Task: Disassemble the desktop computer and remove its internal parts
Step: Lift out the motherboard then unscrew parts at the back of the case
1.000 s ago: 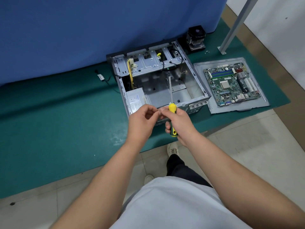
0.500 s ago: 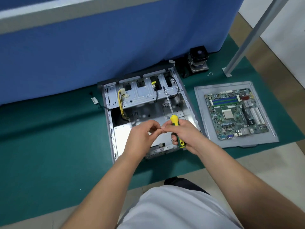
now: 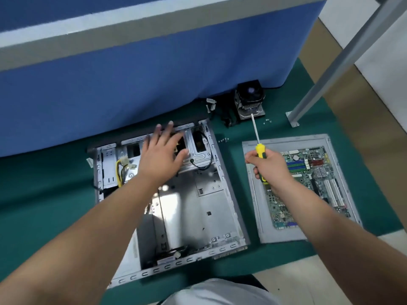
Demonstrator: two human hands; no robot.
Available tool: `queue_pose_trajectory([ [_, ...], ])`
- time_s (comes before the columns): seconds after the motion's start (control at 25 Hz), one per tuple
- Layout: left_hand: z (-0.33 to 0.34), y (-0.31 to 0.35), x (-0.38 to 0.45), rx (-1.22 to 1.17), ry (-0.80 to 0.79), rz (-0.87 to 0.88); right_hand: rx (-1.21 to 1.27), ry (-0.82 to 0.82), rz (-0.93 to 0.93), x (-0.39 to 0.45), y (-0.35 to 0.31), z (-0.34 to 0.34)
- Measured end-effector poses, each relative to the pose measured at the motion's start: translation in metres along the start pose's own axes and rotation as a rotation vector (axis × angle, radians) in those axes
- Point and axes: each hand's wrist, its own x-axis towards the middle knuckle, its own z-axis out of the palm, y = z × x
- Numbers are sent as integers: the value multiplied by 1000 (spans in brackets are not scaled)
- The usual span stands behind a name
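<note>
R hand [image 3: 269,165]: fist round the screwdriver [image 3: 259,150] handle, yellow/green; shaft points up and away, tip near the cooler [image 3: 250,100]. Hand hangs over the board's near-left part.
L hand [image 3: 161,154]: fingers spread and straight, holding nothing, palm down over the drive cage [image 3: 198,148] at the case's far end. Touching metal or not: can't tell.
Case [image 3: 229,194]: open, lying flat on green mat [image 3: 44,183], mostly gutted; bare floor panel showing. PSU [image 3: 149,236] at near-left corner, yellow wires [image 3: 120,170] at far left, black cable [image 3: 207,159] looped by the cage.
Board [image 3: 308,179]: out of the case, lying on a grey panel [image 3: 286,234] just right of the case.
Cooler: w/ fan, standing on mat beyond the panel, by the blue cloth [image 3: 132,84].
Screws [image 3: 223,140]: small loose cluster on mat btw case and panel; more [image 3: 267,121] right of cooler.
Metal leg [image 3: 343,60]: slants up at far right.
</note>
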Motion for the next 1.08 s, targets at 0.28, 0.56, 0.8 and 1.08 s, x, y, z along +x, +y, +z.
queue_pose_trajectory([
  [0.28,38,-17,10,14,125,-75,-189,86,24,116,11,43],
  [0.56,48,-21,11,27,194,-58,-502,242,6,161,25,80],
  [0.8,51,-22,11,36,242,-48,-530,334,-5,164,29,88],
  [1.08,51,-21,11,23,248,-50,-527,312,-17,159,28,87],
])
